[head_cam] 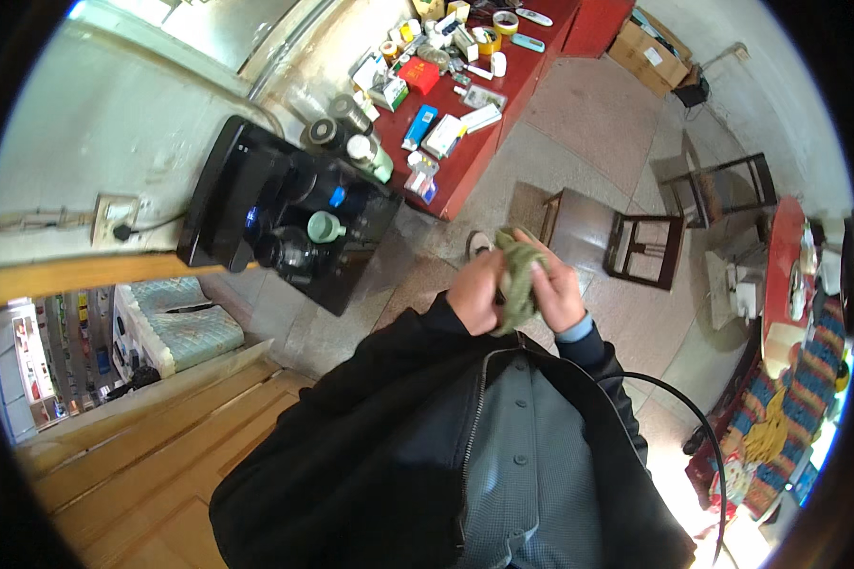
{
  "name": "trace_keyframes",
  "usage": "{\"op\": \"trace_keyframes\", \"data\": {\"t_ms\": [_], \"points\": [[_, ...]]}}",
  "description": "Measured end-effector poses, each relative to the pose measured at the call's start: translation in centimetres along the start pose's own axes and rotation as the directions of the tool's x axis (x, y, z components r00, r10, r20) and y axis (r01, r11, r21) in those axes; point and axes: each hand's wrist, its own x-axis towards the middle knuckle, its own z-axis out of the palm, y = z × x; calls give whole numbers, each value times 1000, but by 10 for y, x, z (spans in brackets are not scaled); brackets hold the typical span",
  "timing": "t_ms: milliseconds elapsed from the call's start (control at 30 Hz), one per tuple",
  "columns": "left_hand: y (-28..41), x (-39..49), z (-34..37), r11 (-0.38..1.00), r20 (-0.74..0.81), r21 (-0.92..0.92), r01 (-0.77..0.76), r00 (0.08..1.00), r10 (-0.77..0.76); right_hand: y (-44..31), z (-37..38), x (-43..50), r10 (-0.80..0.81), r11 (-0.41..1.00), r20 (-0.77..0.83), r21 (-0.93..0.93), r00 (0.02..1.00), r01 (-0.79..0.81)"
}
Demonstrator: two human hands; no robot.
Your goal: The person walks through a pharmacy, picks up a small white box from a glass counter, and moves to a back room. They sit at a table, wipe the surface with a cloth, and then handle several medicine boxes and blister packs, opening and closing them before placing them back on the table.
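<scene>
A crumpled green cloth [518, 284] is gripped between my two hands in front of my chest. My left hand [559, 288], on the right of the picture, has its fingers closed on the cloth's right side. My right hand [477, 293] holds its left side and looks slightly blurred. Whether something lies inside the cloth cannot be told. Ahead and to the left, a black water dispenser [256, 192] carries a pale green mug [325, 227] and a glass pot [288, 249].
A red table [462, 153] bears medicine boxes, tape rolls and bottles. A dark wooden chair [587, 227] stands beyond my hands, another chair [726, 188] farther right. A wooden door [149, 462] is at lower left, a striped sofa [776, 419] at right, a cardboard box [647, 57] at the far wall.
</scene>
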Motion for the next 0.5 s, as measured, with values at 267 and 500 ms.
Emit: {"op": "trace_keyframes", "data": {"t_ms": [267, 500], "points": [[-43, 116, -28, 949, -97, -294, 114, 984, -149, 50, -53, 93, 430, 759, -113, 582, 896, -291], [-73, 153, -46, 967, -351, -229, 111, 917, -188, 42, -54, 213, 232, 874, 334, 340, 913, -347]]}}
